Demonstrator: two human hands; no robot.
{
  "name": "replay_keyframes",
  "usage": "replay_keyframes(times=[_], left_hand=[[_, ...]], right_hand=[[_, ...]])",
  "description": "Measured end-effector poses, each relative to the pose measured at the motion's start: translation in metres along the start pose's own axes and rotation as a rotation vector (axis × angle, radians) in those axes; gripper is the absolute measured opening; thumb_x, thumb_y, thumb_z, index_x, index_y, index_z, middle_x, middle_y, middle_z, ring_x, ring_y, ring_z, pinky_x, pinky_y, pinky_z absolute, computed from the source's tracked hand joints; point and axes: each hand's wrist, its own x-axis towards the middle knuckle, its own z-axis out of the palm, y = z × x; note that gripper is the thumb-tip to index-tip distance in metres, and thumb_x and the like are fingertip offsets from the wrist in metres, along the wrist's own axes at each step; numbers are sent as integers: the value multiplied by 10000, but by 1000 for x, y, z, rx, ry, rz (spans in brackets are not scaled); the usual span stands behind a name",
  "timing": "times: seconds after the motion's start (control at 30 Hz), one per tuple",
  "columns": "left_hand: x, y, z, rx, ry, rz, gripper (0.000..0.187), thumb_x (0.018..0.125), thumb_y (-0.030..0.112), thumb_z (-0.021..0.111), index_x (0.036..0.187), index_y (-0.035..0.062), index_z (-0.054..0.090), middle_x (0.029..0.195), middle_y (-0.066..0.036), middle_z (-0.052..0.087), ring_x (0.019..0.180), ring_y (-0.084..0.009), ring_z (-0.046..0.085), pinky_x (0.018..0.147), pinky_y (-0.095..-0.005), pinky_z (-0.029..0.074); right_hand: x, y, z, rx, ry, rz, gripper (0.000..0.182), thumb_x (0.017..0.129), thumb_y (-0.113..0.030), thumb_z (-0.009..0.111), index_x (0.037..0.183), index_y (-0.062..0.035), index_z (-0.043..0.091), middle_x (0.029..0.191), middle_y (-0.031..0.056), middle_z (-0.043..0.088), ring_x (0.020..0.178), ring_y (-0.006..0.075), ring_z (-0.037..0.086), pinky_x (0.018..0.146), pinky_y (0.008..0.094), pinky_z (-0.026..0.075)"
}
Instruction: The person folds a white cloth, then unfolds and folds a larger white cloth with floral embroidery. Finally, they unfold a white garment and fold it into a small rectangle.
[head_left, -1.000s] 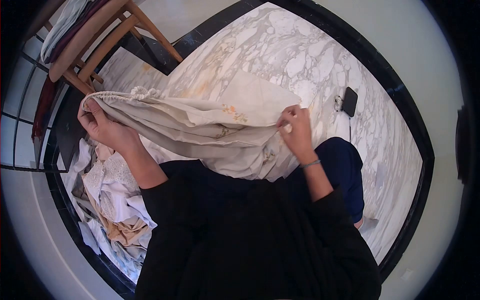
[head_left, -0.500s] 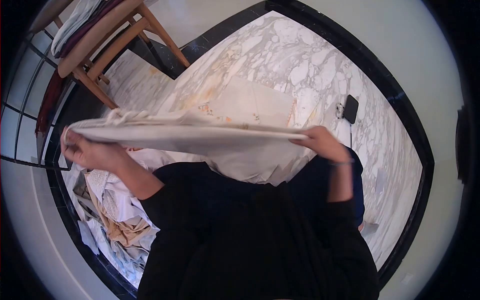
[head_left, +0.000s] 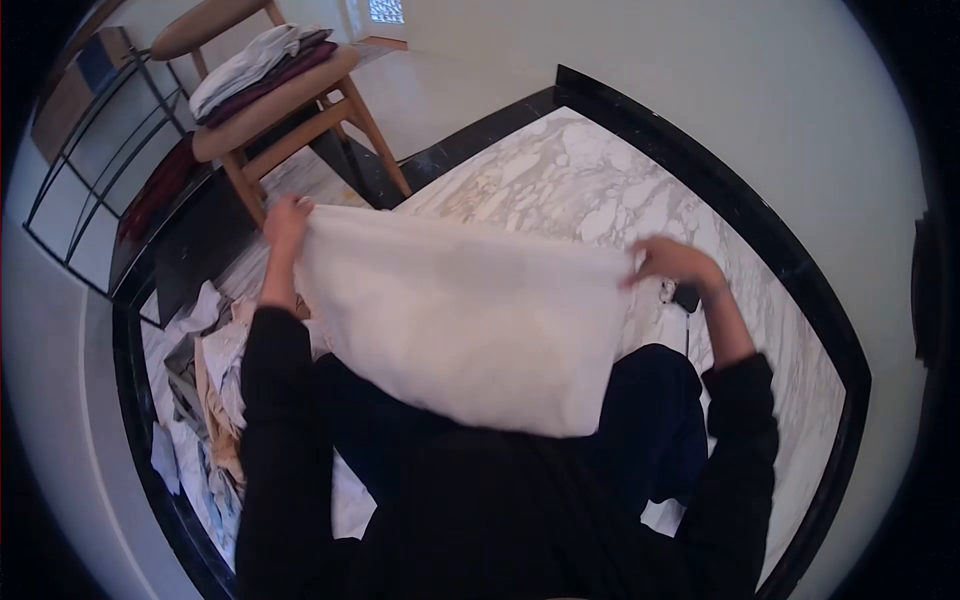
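Observation:
A plain white cloth hangs spread out in front of my body, its upper edge stretched between my two hands. My left hand is closed on its upper left corner. At the upper right corner my right hand pinches the edge between thumb and fingers, slightly blurred. The lower edge droops over my lap, with the lower right corner hanging near my knee. Whatever lies on the floor behind the cloth is hidden.
A crumpled pile of clothes lies left of me on the marble floor. Folded fabrics rest on a wooden chair. A dark metal rack stands further left. A black phone lies near my right forearm.
The cloth has gone from a narrow stretched band to a broad hanging sheet. Both hands have shifted, the left one up and rightward. The view has tilted up, showing more of the chair.

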Motion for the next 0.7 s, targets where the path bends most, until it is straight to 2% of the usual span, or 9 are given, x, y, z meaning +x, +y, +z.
replay_keyframes(times=[0.1, 0.17, 0.23, 0.33, 0.47, 0.53, 0.6, 0.63, 0.7], left_hand=[[70, 1, -11, 170, 56, 220, 338, 878, 312, 588, 1110, 69, 624, 1084, -211, 653, 1054, -378, 605, 902, -469, 459], [111, 52, -115, -94, 172, 147, 362, 888, 287, 543, 1034, -42, 577, 976, -246, 646, 1016, -389, 601, 876, -483, 460], [167, 55, -211, -470, 359, 331, 421, 928, 406, 528, 1003, 0, 606, 955, -136, 650, 900, -250, 619, 797, -389, 472], [68, 123, -348, -451, 777, 475, 558, 923, 491, 515, 1111, -24, 619, 996, -124, 653, 923, -204, 587, 803, -356, 447], [109, 41, -470, 509, 1191, 704, 305, 926, 271, 533, 1153, 105, 651, 1045, -154, 671, 946, -259, 631, 847, -357, 462], [50, 53, -482, 392, 1194, 737, 278, 933, 163, 523, 1179, 127, 648, 1062, -144, 670, 984, -267, 638, 857, -356, 474], [13, 67, -492, 272, 1230, 724, 278, 936, 181, 524, 1175, 118, 650, 1064, -147, 671, 972, -264, 641, 844, -360, 479], [3, 74, -497, 208, 1246, 704, 278, 938, 190, 524, 1173, 114, 651, 1065, -148, 672, 966, -263, 643, 837, -362, 481], [-9, 85, -506, 71, 1269, 652, 282, 941, 208, 525, 1170, 105, 653, 1067, -150, 673, 954, -260, 646, 823, -366, 486]], right_hand=[[35, -29, -82, -546, 539, 102, 443, 722, -369, 784, 1015, -65, 651, 1043, 150, 646, 1009, 342, 613, 868, 457, 479], [34, -48, -166, -682, 1119, 66, 303, 809, -327, 710, 1027, -143, 606, 1014, 71, 654, 955, 280, 629, 820, 397, 502], [-22, -90, -245, -777, 1325, -29, 265, 903, -332, 598, 1110, -169, 622, 1008, 93, 655, 926, 293, 628, 790, 408, 502], [-106, -151, -289, -928, 1783, -300, 456, 840, -507, 659, 1012, -87, 693, 1084, 121, 640, 991, 259, 604, 710, 383, 545], [-207, -198, -283, -729, 1775, -828, 236, 819, -180, 744, 901, 36, 699, 857, 198, 666, 697, 223, 643, 653, 333, 557], [-244, -204, -290, -608, 1559, -1026, 149, 803, -74, 742, 855, 59, 699, 843, 222, 674, 686, 218, 669, 628, 333, 570], [-285, -255, -249, -20, 1560, -509, 157, 834, -67, 683, 852, 89, 685, 885, 228, 686, 642, 255, 689, 636, 349, 601], [-274, -236, -248, -512, 1703, -613, 169, 856, -71, 649, 850, 94, 682, 885, 227, 690, 621, 273, 691, 638, 355, 611], [-293, -244, -232, -556, 1659, -565, 201, 885, -84, 596, 866, 97, 680, 866, 221, 694, 594, 272, 684, 604, 335, 611]])
